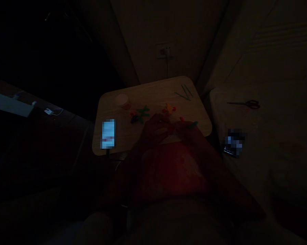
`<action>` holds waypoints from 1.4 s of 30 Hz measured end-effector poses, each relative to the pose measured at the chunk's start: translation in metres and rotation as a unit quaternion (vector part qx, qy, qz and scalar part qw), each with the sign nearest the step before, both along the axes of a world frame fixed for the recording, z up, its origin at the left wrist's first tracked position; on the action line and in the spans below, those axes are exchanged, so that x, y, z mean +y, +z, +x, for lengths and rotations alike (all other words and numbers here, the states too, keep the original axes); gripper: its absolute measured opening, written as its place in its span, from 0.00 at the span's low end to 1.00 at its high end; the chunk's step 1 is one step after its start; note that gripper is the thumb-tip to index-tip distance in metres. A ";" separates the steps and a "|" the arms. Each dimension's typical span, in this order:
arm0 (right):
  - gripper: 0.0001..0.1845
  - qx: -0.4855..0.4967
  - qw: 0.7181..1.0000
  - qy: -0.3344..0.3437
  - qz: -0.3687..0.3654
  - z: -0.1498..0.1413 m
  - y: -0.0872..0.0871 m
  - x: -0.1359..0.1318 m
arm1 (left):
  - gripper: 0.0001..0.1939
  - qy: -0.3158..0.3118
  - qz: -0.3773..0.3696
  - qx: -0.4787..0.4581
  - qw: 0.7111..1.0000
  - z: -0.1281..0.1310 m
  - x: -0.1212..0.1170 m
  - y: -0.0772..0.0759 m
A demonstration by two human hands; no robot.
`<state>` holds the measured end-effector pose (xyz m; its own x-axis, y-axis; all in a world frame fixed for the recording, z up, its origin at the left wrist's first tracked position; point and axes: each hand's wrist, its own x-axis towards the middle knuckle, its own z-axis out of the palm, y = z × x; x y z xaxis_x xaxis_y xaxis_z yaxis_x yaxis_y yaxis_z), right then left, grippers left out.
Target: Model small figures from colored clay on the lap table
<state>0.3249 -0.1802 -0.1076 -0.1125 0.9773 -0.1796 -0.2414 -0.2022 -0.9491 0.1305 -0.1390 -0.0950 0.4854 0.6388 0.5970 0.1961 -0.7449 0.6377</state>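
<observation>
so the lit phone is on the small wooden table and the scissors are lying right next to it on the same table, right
Not quite. The lit phone does lie on the small wooden table, near its left front corner, but the scissors are not beside it. In the head view they lie on the separate pale surface to the right of the table, well away from the phone.

Both hands (pixel 154 131) (pixel 187 131) close together, fingers curled

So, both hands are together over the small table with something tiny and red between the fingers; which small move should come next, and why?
Probably keep the left hand steady while the right hand presses its green-tipped stick onto the red piece. The hands already meet there; the dim light hides finer detail.
</observation>
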 end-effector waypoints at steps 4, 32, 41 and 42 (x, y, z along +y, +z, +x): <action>0.14 -0.040 0.998 0.001 0.040 -0.002 0.004 0.004 | 0.12 0.026 -0.050 -0.027 0.998 0.006 -0.006 -0.001; 0.13 -0.257 0.950 -0.173 0.025 0.007 -0.024 0.062 | 0.05 0.249 -0.133 0.150 0.948 0.035 0.101 -0.042; 0.12 -0.263 0.945 -0.176 0.085 0.010 -0.018 0.058 | 0.14 0.185 -0.251 0.052 0.949 0.044 0.089 -0.042; 0.12 -0.253 0.946 -0.181 0.091 0.010 -0.017 0.057 | 0.14 0.173 -0.276 0.018 0.945 0.044 0.087 -0.042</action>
<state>0.3347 -0.1230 -0.1242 0.2910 0.9552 0.0537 0.2311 -0.0157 -0.9728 0.1745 -0.0517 -0.1367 0.2031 0.9726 0.1131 0.3962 -0.1872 0.8989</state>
